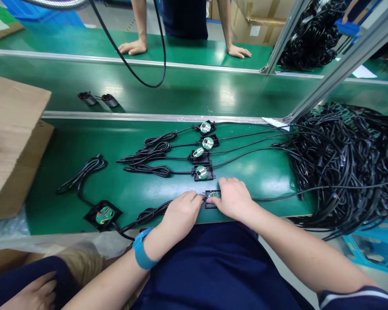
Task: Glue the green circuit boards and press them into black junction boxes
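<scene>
A small open black plastic box (pixel 208 205) with a green circuit board (pixel 214 194) inside lies near the bench's front edge. My left hand (pixel 181 213), with a blue band on its wrist, is closed on the black cable at the box's left end; the fingertips partly hide it. From the right, my right hand (pixel 234 198) grips the same box, its thumb pressed over the board. A coiled black cable (pixel 153 212) runs left from there. Beyond my hands, several similar open boxes (pixel 203 173) with round green boards lie in a column, cables attached on both sides.
A large heap of black cables (pixel 349 159) covers the right end. Another board in an open black case (pixel 104 215) lies left, near a cardboard box (pixel 16 150). Metal posts (pixel 336 64) rise at right. Across the bench, a person's hands (pixel 134 46) rest on the green surface.
</scene>
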Available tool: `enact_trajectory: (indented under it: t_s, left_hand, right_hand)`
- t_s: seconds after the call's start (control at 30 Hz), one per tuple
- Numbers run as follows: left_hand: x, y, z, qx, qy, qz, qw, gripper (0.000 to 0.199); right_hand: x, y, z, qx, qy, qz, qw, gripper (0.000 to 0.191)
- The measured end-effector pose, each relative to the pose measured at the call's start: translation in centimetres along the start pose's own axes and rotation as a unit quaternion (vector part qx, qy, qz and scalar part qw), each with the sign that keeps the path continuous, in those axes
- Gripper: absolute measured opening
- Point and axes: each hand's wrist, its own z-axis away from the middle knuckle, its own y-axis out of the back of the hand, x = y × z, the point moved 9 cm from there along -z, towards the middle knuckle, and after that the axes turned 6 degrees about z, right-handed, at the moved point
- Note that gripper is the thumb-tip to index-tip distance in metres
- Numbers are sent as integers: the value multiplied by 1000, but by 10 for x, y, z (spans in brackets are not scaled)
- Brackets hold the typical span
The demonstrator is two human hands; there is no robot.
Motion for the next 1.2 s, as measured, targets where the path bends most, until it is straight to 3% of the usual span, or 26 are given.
enact_trajectory:
  t_s: [0.1,0.2,0.3,0.43,0.53,0.67,0.87,0.97,1.1,1.2]
  left_hand:
    - [4,2,0,17,-37,-1,999,20]
    - [9,-4,-3,-24,-72,-22,997,20]
    - [9,-9,-5,-63,-68,-24,995,16]
    - [7,-2,-3,-18,-48,-42,998,15]
    - [10,5,2,31,-57,-55,996,17]
    - [13,8,4,53,-62,-35,996,16]
    - [20,5,0,14,-87,-38,995,18]
    - [5,16,-6,-15,-45,9,999,18]
    - [-40,51,-21,62,44,75,994,20]
    - [-69,49,-35,42,69,72,994,20]
  right_hand:
    - [-1,0,-6,-34,-6,16,999,49]
    - [-4,2,-14,-58,-9,27,998,49]
    - [-3,1,-14,-62,-8,25,998,50]
    - [3,6,7,80,21,19,996,49]
    - [-3,1,34,179,120,-7,977,50]
    - [-16,-22,52,210,244,-5,947,59]
    - [-17,-32,43,207,275,4,939,50]
    - [-9,-21,42,190,283,-37,939,51]
    - [14,14,26,232,239,-119,935,34]
    - [21,33,-7,245,204,-120,940,30]
